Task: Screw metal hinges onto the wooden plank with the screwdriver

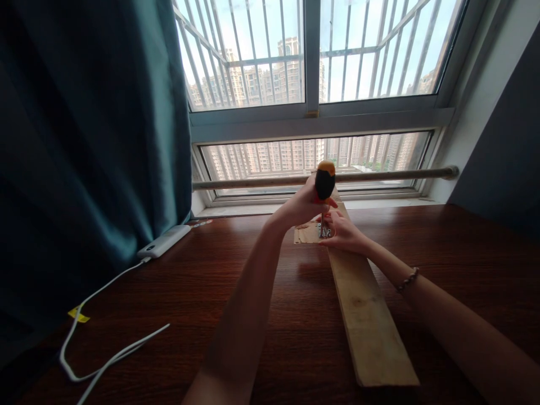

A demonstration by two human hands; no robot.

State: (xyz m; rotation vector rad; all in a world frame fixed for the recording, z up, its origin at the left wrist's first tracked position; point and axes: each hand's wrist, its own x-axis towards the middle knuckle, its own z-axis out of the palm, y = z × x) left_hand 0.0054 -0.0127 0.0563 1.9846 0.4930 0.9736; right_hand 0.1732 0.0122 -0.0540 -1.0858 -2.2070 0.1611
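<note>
A screwdriver (pixel 325 183) with a black and orange handle stands nearly upright, and my left hand (pixel 302 201) is closed around its lower handle. Its shaft points down at a small shiny metal fitting (pixel 324 231) on the wood. My right hand (pixel 345 233) rests on the plank, thumb and fingers pinching around the fitting beside the shaft. The long pale wooden plank (pixel 371 315) runs from the near side toward the window. Against its left side lies a thin, light brown flat piece (pixel 305 234). The exact shape of the fitting is partly hidden by fingers.
A dark brown wooden table (pixel 236 270) carries everything. At left, a white power bank (pixel 164 242) has a white cable (pixel 105 287) trailing forward, with a yellow tag (pixel 79 314) by it. A blue curtain (pixel 97 124) hangs at left; a horizontal rail (pixel 388 175) crosses before the window.
</note>
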